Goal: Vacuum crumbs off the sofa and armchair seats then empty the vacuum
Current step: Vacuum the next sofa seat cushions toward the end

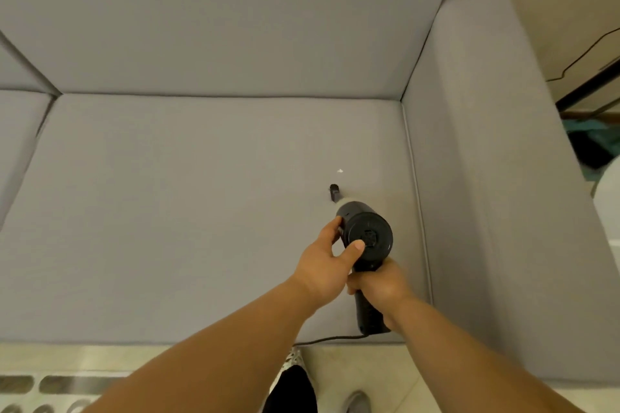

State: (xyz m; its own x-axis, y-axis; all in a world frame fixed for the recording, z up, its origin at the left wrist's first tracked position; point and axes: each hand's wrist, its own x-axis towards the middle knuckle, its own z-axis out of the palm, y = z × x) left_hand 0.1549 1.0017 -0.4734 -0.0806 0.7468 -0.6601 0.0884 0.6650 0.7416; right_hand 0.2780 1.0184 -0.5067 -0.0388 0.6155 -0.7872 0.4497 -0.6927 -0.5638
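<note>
A black handheld vacuum (367, 235) points its narrow nozzle (334, 192) down at the grey sofa seat cushion (201, 211). A small white crumb (340, 171) lies just beyond the nozzle tip, apart from it. My right hand (379, 288) grips the vacuum's handle from below. My left hand (327, 260) holds the round body from the left, thumb pressed on its back face and fingers curled round its side. A thin black cord (328, 340) runs from the handle's end over the seat's front edge.
The sofa's back cushion (218, 20) rises behind and its right armrest (486, 161) stands close beside the vacuum. A second seat cushion (16, 131) adjoins on the left. Below the front edge are a tiled floor, a patterned rug (43, 386) and my shoe (357, 402).
</note>
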